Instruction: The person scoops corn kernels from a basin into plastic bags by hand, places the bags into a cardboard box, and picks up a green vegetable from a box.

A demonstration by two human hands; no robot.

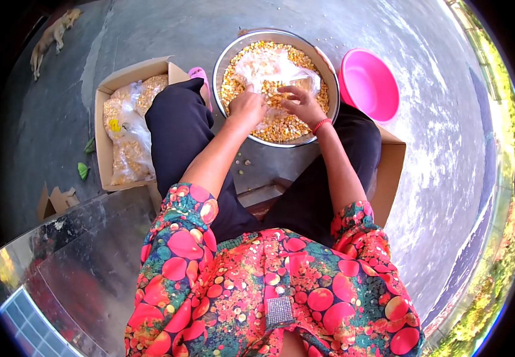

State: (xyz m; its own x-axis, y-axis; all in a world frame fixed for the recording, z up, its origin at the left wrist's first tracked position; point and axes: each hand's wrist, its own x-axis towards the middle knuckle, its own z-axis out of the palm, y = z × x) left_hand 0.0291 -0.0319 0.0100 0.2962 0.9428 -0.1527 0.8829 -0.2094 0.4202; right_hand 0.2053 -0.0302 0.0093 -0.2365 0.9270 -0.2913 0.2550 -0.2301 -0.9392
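A round metal basin (217, 77) full of yellow corn kernels (293, 128) stands between my knees. On the kernels lies a clear plastic bag (266, 64), crumpled, with pale contents in its far part. My left hand (248, 107) is closed at the bag's near side, its fingertips bunched against the plastic. To its right, my right hand (304, 107) hovers low over the corn, fingers apart and bent inward, a red bracelet on the wrist. Its fingertips are close to the bag; whether they touch it I cannot tell.
At left, a cardboard box (104, 107) holds filled clear bags of corn (129, 140). A pink plastic tub (369, 83) sits right of the basin, with another cardboard box (390, 172) beside my right leg. A dog (52, 40) lies on the floor far left. Loose kernels dot the concrete.
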